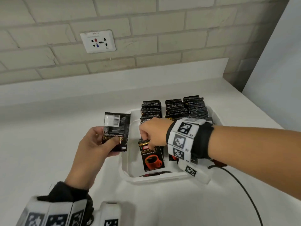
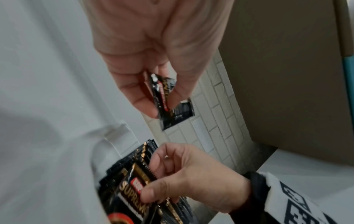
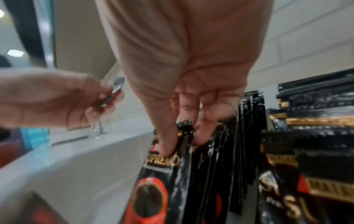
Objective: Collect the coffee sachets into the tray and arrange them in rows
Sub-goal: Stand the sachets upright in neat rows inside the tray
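Note:
A white tray [image 1: 125,167] sits on the counter with three rows of upright black coffee sachets [image 1: 175,107] at its back. My right hand [image 1: 150,133] pinches the top of a black SUPREMO sachet [image 1: 152,158] standing at the front of the left row; thumb on its face, fingers behind [image 3: 201,136]. My left hand [image 1: 99,144] holds another black sachet [image 1: 116,131] upright, back side with barcode facing me, just left of the tray. In the left wrist view that sachet [image 2: 162,98] is pinched between thumb and fingers.
A white counter [image 1: 48,128] runs to a brick wall with a socket [image 1: 98,41]. A black cable [image 1: 241,181] trails off my right wrist over the counter's right front. A tall white panel [image 1: 276,54] bounds the right side.

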